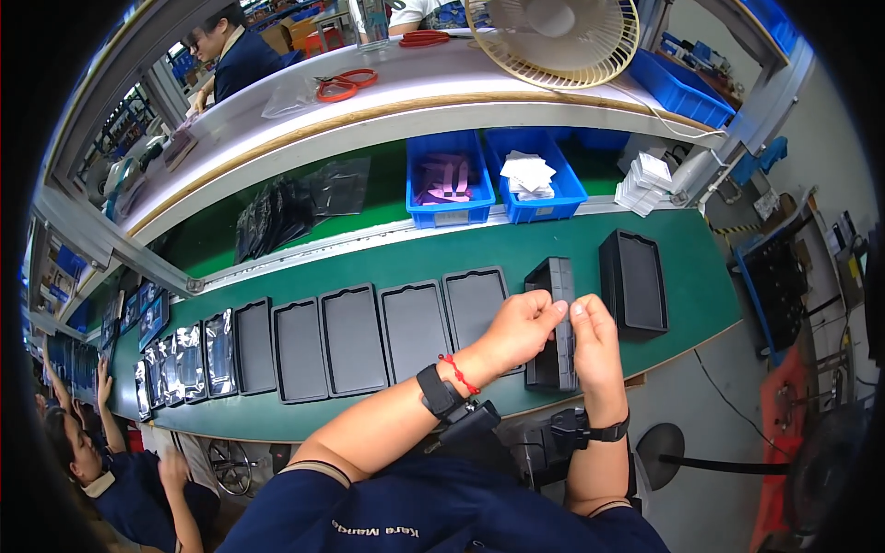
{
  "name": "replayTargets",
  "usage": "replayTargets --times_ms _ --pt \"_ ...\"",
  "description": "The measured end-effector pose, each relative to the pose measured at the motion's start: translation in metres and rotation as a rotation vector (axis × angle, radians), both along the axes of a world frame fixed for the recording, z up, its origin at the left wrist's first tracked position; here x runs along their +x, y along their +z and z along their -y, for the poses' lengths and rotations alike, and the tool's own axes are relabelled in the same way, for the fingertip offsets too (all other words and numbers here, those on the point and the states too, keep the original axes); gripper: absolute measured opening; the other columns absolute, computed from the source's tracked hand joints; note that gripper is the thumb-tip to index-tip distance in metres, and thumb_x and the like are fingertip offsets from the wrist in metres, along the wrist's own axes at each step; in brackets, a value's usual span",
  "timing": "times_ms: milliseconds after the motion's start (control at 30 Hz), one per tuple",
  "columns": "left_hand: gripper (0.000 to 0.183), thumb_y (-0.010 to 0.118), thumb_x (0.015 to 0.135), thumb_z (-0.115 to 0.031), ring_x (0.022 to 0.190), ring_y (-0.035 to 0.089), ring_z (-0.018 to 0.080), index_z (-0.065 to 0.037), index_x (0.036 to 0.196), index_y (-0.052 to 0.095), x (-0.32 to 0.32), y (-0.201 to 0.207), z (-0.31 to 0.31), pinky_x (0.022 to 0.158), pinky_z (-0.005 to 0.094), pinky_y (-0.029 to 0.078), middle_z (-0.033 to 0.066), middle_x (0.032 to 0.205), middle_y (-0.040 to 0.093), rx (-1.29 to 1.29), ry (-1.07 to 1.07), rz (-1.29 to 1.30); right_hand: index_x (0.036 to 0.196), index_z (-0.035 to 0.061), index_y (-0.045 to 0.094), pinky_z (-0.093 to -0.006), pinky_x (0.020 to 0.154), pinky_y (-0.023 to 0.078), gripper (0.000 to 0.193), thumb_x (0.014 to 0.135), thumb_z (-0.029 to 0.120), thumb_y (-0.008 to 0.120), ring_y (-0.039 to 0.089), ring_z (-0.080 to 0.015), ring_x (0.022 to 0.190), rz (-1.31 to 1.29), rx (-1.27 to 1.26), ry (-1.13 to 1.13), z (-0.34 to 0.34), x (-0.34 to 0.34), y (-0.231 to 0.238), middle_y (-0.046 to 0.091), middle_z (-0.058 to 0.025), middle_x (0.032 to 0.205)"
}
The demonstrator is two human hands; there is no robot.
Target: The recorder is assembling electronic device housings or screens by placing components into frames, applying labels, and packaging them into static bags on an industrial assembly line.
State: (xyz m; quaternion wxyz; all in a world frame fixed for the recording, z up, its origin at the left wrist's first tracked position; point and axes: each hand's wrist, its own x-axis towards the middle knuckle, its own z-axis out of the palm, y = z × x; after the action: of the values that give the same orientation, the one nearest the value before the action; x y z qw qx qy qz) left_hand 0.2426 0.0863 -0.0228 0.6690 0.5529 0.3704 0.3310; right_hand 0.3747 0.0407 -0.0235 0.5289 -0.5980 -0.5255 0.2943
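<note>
Near the front right of the green bench, a black plastic tray [554, 373] is tipped up on its side; it may be several trays nested together. My left hand [521, 330] is closed at its near edge, thumb and fingertips pinching there. Across from it, my right hand [597, 346] has its fingers curled and pressed against the tray's right side. Both sets of fingertips almost meet at the top edge. A stack of black trays [639, 281] stands to the right. On the left, a row of flat black trays [353, 341] runs along the bench.
Clear-bagged dark pieces [189, 359] lie at the row's left end. Behind the bench are blue bins with pink pieces [452, 180] and white cards [528, 175]. The shelf above holds a fan [553, 41] and red-handled scissors [347, 85]. Co-workers sit at left.
</note>
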Motion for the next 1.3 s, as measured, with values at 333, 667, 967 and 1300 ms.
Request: replayTargets --times_ms 333,667,967,1300 --pt "0.041 0.064 0.087 -0.036 0.047 0.043 0.0067 -0.004 0.064 0.053 0.026 -0.019 -0.028 0.042 0.0256 0.036 -0.0004 0.054 0.05 0.263 0.059 -0.283 0.083 0.0052 0.054 -0.0196 0.061 0.042 0.022 0.098 0.019 0.045 0.048 -0.0031 0.067 -0.408 -0.074 -0.026 -0.004 0.077 -0.004 0.053 0.0034 0.075" --pt "0.039 0.05 0.095 -0.038 0.06 0.042 0.0062 -0.006 0.074 0.055 0.052 -0.016 -0.025 0.058 0.024 0.04 -0.0025 0.067 0.051 0.01 -0.104 -0.043 0.083 0.0053 0.053 -0.0203 0.052 0.037 0.019 0.096 0.017 0.048 0.043 -0.0032 0.057 -0.152 -0.137 0.004 -0.009 0.043 -0.005 0.052 0.0026 0.067" --pt "0.036 0.039 0.098 -0.035 0.064 0.046 0.0082 -0.007 0.079 0.05 0.06 -0.018 -0.02 0.059 0.0241 0.04 -0.0008 0.071 0.052 0.047 -0.187 0.087 0.084 0.0057 0.051 -0.0196 0.056 0.04 0.016 0.096 0.016 0.05 0.047 -0.0042 0.061 -0.239 0.009 0.09 0.001 0.044 0.011 0.054 0.0012 0.072" --pt "0.033 0.048 0.093 -0.023 0.056 0.048 0.0321 0.001 0.071 0.05 0.062 -0.013 -0.019 0.056 0.0404 0.041 0.0186 0.062 0.051 0.393 0.251 -0.132 0.095 0.0049 0.058 -0.0283 0.081 0.047 0.013 0.091 0.017 0.056 0.058 -0.0125 0.087 -0.775 -0.119 0.123 -0.012 0.118 -0.004 0.062 -0.0036 0.094"
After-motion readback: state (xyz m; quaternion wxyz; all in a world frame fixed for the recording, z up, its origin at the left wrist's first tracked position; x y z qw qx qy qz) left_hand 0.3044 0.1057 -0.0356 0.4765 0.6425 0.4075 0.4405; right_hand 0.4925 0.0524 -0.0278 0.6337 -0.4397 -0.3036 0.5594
